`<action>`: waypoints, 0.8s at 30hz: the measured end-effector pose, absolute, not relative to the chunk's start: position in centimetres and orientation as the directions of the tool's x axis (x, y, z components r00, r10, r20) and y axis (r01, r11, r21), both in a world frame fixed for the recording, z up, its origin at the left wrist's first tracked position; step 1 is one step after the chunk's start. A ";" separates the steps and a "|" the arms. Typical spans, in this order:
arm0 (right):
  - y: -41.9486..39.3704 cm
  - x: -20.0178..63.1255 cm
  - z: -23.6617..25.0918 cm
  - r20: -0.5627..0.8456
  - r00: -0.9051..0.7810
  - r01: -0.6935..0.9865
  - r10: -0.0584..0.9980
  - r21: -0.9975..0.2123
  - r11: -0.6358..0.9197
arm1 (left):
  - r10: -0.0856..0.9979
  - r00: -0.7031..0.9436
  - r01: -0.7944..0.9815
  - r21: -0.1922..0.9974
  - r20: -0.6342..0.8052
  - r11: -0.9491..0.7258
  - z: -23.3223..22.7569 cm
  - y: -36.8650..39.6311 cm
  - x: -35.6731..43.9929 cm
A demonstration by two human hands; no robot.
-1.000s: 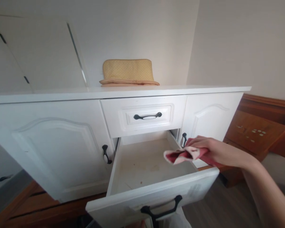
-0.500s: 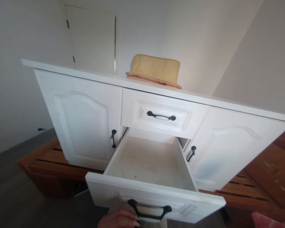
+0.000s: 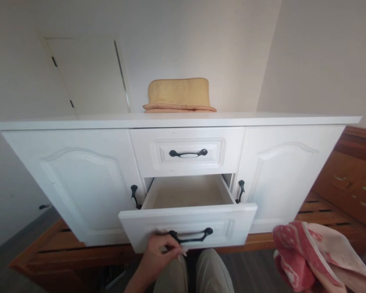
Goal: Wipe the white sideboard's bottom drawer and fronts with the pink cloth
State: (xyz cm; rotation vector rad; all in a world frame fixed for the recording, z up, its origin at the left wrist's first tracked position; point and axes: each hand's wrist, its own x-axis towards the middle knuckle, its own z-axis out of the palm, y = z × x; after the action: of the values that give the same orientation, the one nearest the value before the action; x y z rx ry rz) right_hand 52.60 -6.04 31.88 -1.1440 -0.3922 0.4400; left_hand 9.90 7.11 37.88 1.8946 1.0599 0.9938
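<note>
My left hand (image 3: pixel 164 251) rests on the lower edge of the open drawer's front (image 3: pixel 232 228), fingers curled just below the left end of its black handle (image 3: pixel 191 235). The drawer sticks out partway from the white cabinet (image 3: pixel 85 179), and its bare, stained inside (image 3: pixel 187 191) holds nothing. A red and pink cloth (image 3: pixel 308 254) hangs bunched at the bottom right, clear of the drawer. It covers my right hand, which grips it from beneath. My knees (image 3: pixel 201 272) show below the drawer.
The upper drawer (image 3: pixel 219 152) is shut, as are the doors on either side. A folded yellow cushion (image 3: pixel 178 94) lies on the cabinet top against the wall. A brown wooden frame (image 3: pixel 344 179) runs under and to the right of the cabinet. Grey floor is at the lower left.
My right hand pulled the cloth out of the drawer and down to the right. My left hand came up to the drawer front, and the drawer now sticks out less.
</note>
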 end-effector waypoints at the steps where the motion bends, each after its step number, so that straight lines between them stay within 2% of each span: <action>1: -5.8 52.3 31.3 0.018 0.856 -0.185 0.517 -0.923 0.337 | 0.898 0.351 0.318 0.868 0.266 -0.381 38.3 8.4 10.3; 5: -5.6 51.4 29.2 -0.102 0.833 -0.316 0.544 -0.895 0.316 | 0.904 0.325 0.242 0.899 0.279 -0.364 38.7 13.6 11.8; 9: -6.2 51.1 28.8 -0.129 0.822 -0.337 0.555 -0.895 0.292 | 0.922 0.282 0.098 0.948 0.264 -0.301 38.4 18.2 13.0; 12: -6.3 50.9 29.5 -0.156 0.821 -0.356 0.549 -0.892 0.277 | 0.919 0.314 0.092 0.955 0.240 -0.280 38.3 20.2 13.4; 15: -5.8 50.9 30.1 -0.204 0.837 -0.369 0.507 -0.895 0.249 | 0.916 0.284 0.111 0.939 0.284 -0.326 37.4 20.2 13.4; 18: -4.4 50.8 30.2 -0.176 0.881 -0.316 0.439 -0.910 0.270 | 0.937 0.197 0.152 0.935 0.289 -0.321 34.1 17.7 13.2; 22: -0.7 50.1 31.2 -0.039 0.946 -0.154 0.323 -0.927 0.342 | 0.972 0.177 0.281 0.939 0.153 -0.199 25.5 11.9 12.2; 24: 2.1 49.3 32.6 0.008 0.969 -0.090 0.248 -0.921 0.380 | 0.994 0.084 0.366 0.926 0.064 -0.091 20.5 9.2 11.1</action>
State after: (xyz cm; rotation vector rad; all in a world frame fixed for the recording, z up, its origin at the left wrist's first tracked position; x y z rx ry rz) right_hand 49.29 2.11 32.58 -1.1626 -0.1533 0.2166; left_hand 11.07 9.21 20.45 1.5768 1.3871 1.0112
